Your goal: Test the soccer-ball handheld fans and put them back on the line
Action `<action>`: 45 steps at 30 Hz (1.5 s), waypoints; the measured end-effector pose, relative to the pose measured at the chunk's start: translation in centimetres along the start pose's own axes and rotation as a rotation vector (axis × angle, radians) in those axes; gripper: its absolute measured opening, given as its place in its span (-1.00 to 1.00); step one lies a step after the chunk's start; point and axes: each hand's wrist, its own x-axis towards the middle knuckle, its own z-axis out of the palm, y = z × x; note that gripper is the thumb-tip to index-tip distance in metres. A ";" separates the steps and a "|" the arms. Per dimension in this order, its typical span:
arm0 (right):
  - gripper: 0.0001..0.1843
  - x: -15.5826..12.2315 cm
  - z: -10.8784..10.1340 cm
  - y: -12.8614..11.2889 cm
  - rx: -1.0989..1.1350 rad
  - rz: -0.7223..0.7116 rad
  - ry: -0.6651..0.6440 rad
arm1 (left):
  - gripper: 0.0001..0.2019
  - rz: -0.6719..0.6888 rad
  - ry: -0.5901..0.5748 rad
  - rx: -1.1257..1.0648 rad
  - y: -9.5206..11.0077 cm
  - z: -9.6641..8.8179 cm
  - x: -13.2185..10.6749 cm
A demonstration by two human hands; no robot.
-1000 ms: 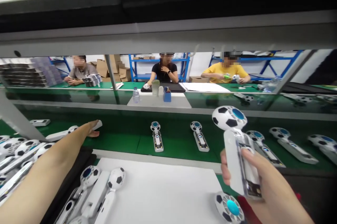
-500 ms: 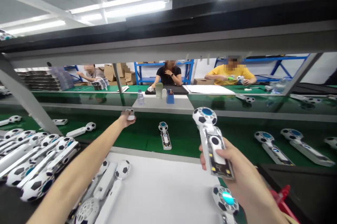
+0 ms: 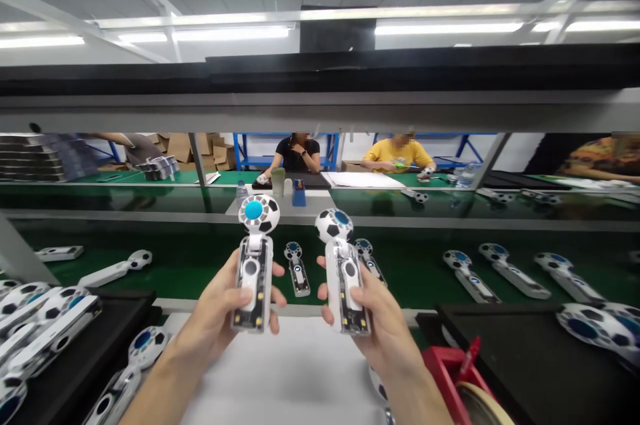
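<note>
In the head view my left hand [image 3: 213,308] is wrapped round a handheld fan [image 3: 259,213] with a soccer-ball-patterned head, its thumb on the white strip of the clear-fronted handle. My right hand [image 3: 383,312] grips a matching fan [image 3: 334,225], thumb likewise on the strip. Both are upright, side by side and apart, their blue-centred heads up. Beneath them a white sheet [image 3: 285,372] covers the work surface. Behind, on the green belt [image 3: 190,265], lies another fan [image 3: 297,272]; a further one is partly hidden by my right hand.
Several fans fill a black tray [image 3: 130,305] at left. A red holder [image 3: 445,362] with a tape roll stands at right, beside a black tray [image 3: 525,372] holding fans. A metal frame [image 3: 320,115] crosses overhead. Co-workers sit across the belt, one in a yellow shirt [image 3: 400,155].
My left hand has come back from its reach over the belt and now holds a fan in front of me. The view has turned right, and my right hand's fan now stands beside the left one.
</note>
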 end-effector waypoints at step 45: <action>-0.23 -1.6 2.3 2.6 -0.312 -0.051 0.119 | -0.40 -0.092 -0.032 -0.089 -1.6 0.5 -1.9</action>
